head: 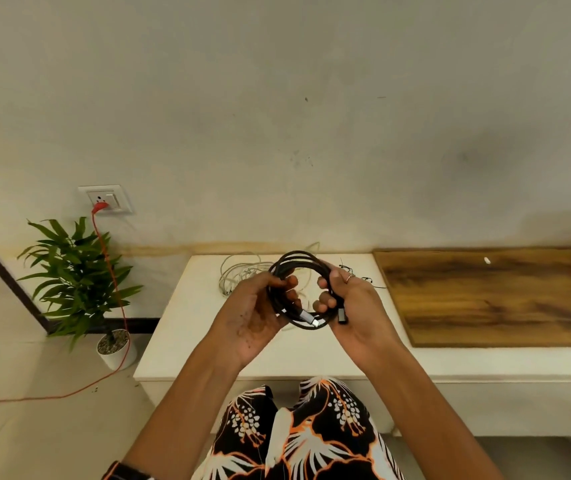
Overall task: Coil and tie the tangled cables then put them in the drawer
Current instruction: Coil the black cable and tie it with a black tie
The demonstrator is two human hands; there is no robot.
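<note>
Black coiled round cable (296, 268), silver plug ends. Pale grey-white loose cable (239, 273) on cream tabletop (194, 299). Brown wood-grain board (492, 299). Red-orange cord (117, 289). Green leafy plant (72, 275), white pot (116, 353). Black, white, orange leaf-print trousers (312, 427).

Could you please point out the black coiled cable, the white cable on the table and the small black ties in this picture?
black coiled cable (298, 257): head view, top arc of the coil.
white cable (239, 271): head view, loose loops lying on the table.
black ties (369, 280): head view, thin strand right of the hands.
</note>
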